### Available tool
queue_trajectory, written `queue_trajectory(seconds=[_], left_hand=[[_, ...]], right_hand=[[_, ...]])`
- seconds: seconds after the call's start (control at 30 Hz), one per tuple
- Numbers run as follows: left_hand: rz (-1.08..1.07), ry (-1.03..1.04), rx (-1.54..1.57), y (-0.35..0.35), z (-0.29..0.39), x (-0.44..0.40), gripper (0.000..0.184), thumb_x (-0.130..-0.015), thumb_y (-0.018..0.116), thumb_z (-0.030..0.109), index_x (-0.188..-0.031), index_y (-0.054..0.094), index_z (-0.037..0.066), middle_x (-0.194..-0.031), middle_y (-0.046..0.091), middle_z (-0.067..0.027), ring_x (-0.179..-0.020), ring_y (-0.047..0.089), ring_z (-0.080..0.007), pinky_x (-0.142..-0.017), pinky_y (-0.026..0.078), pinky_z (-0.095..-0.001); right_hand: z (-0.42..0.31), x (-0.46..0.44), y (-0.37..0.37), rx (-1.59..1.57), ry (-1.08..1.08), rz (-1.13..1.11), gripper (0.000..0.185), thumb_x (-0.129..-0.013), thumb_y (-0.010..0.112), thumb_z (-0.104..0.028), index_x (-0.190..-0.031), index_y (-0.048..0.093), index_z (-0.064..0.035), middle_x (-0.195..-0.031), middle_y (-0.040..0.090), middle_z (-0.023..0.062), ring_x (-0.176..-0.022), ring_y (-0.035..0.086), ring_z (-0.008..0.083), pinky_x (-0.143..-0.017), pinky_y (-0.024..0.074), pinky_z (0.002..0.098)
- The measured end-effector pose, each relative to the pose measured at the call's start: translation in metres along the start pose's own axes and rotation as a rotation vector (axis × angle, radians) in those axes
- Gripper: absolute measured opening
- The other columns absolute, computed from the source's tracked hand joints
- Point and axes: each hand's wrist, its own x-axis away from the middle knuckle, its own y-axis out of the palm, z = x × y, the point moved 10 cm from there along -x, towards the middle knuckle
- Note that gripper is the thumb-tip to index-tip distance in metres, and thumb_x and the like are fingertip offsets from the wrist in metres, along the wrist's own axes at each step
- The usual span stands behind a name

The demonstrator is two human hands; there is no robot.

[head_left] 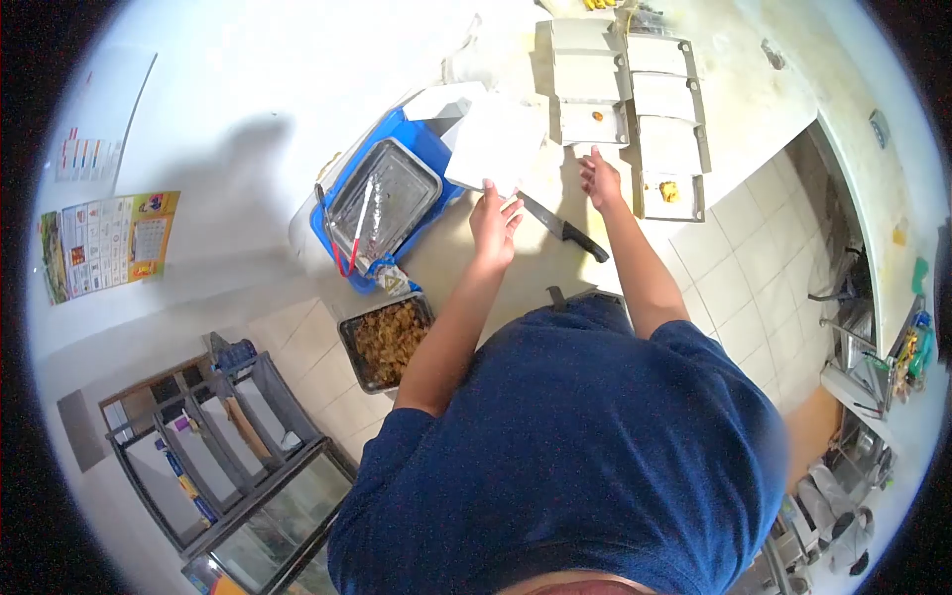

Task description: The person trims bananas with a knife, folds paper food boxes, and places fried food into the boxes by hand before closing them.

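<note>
My left hand point(493, 230) is at the near edge of a bright white carton point(494, 144), thumb tip against it and fingers apart. It does not appear to grip the carton. My right hand point(601, 182) is just below an open white box point(595, 125) with a small orange-brown piece inside. Its fingers are apart and loosely bent, with nothing visible in them. Between the hands lies a knife point(565, 231) with a black handle, its blade pointing toward the carton. Right of my right hand, another open box point(682, 203) contains a yellow-orange piece of food point(669, 191).
More open boxes point(662, 94) form two columns toward the back. At left, a blue tub point(428, 144) bears a metal tray point(385, 198) with a clear lid or wrap. A dark tray of browned food pieces point(392, 342) sits by my left forearm. Tiled floor point(739, 253) shows beyond the counter's right edge.
</note>
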Motion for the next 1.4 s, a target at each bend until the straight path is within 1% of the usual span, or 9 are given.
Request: queue_trajectory(seconds=[0.2,0.5,0.63,0.87,0.97,1.07,1.1,1.27,1.4], left_hand=[[-0.058,0.022,-0.164,-0.044,-0.012,0.051,0.050,-0.096,0.052,0.053,-0.114,0.057,0.006,-0.105,0.068,-0.0072,-0.084,0.060,-0.0131,-0.076,0.046,-0.0281],[-0.208,0.129,-0.437,-0.140,-0.069,0.089,0.042,-0.097,0.059,0.032,-0.127,0.047,0.006,-0.111,0.066,-0.0136,-0.092,0.067,-0.0196,-0.074,0.053,-0.0289],[-0.561,-0.072,-0.099,-0.156,-0.085,0.128,0.074,-0.095,0.041,0.063,-0.144,0.034,0.008,-0.138,0.050,-0.0199,-0.127,0.050,-0.0349,-0.098,0.049,-0.0480],[-0.484,-0.018,0.577,-0.178,-0.043,0.153,0.092,-0.086,0.029,0.079,-0.148,0.031,0.010,-0.144,0.045,-0.0127,-0.130,0.047,-0.0322,-0.105,0.040,-0.0513],[-0.426,0.157,0.613,-0.192,-0.026,0.154,0.093,-0.084,0.030,0.082,-0.146,0.035,0.013,-0.142,0.046,-0.0093,-0.127,0.048,-0.0279,-0.105,0.040,-0.0472],[-0.247,0.168,0.687,-0.203,-0.025,0.160,0.095,-0.081,0.031,0.085,-0.142,0.039,0.013,-0.138,0.049,-0.0070,-0.124,0.049,-0.0269,-0.102,0.041,-0.0452],[-0.197,0.185,0.714,-0.211,-0.031,0.152,0.094,-0.081,0.030,0.085,-0.142,0.039,0.014,-0.140,0.048,-0.0065,-0.126,0.047,-0.0273,-0.103,0.040,-0.0461],[-0.105,0.186,0.817,-0.217,-0.018,0.177,0.094,-0.081,0.031,0.086,-0.144,0.041,0.016,-0.142,0.048,-0.0035,-0.127,0.047,-0.0265,-0.105,0.040,-0.0461],[-0.557,0.125,0.969,-0.204,-0.009,0.196,0.085,-0.086,0.033,0.078,-0.143,0.042,0.017,-0.143,0.048,-0.0060,-0.129,0.047,-0.0293,-0.104,0.041,-0.0508]], right_hand=[[0.002,0.109,0.068,0.124,0.007,-0.466,0.053,-0.098,0.045,-0.055,-0.123,0.048,-0.0090,-0.113,0.058,0.0065,-0.096,0.056,0.0157,-0.073,0.0455,0.0314],[0.090,0.200,0.104,0.427,-0.061,-0.581,0.057,-0.086,0.074,-0.023,-0.132,0.046,-0.0058,-0.104,0.064,0.0065,-0.102,0.059,0.0179,-0.086,0.0479,0.0364],[0.119,0.224,0.118,0.505,0.029,-0.583,0.064,-0.087,0.072,-0.028,-0.138,0.043,-0.0036,-0.117,0.062,0.0098,-0.109,0.057,0.0194,-0.092,0.0449,0.0386],[0.138,0.297,0.171,0.809,0.056,-0.861,0.036,-0.094,0.063,-0.030,-0.118,0.064,-0.0022,-0.101,0.065,0.0026,-0.091,0.057,0.0088,-0.081,0.0463,0.0286],[0.162,0.294,0.184,1.297,-0.090,-0.931,0.062,-0.088,0.068,-0.043,-0.127,0.056,0.0023,-0.115,0.063,0.0132,-0.105,0.058,0.0186,-0.088,0.0469,0.0310],[0.142,0.342,0.206,1.598,-0.830,-0.699,0.099,-0.074,0.074,-0.058,-0.141,0.038,0.0051,-0.137,0.047,0.0251,-0.125,0.049,0.0335,-0.099,0.0432,0.0420],[0.149,0.350,0.206,1.703,-0.770,-0.707,0.125,-0.060,0.077,-0.066,-0.149,0.022,0.0035,-0.149,0.029,0.0291,-0.136,0.035,0.0429,-0.105,0.0364,0.0529],[0.159,0.380,0.211,1.722,-0.870,-0.738,0.126,-0.057,0.081,-0.058,-0.150,0.019,-0.0004,-0.148,0.032,0.0238,-0.135,0.035,0.0417,-0.105,0.0328,0.0571],[0.157,0.402,0.217,1.548,-0.970,-1.030,0.126,-0.051,0.085,-0.046,-0.150,0.020,-0.0039,-0.148,0.033,0.0215,-0.136,0.033,0.0419,-0.108,0.0253,0.0620]])
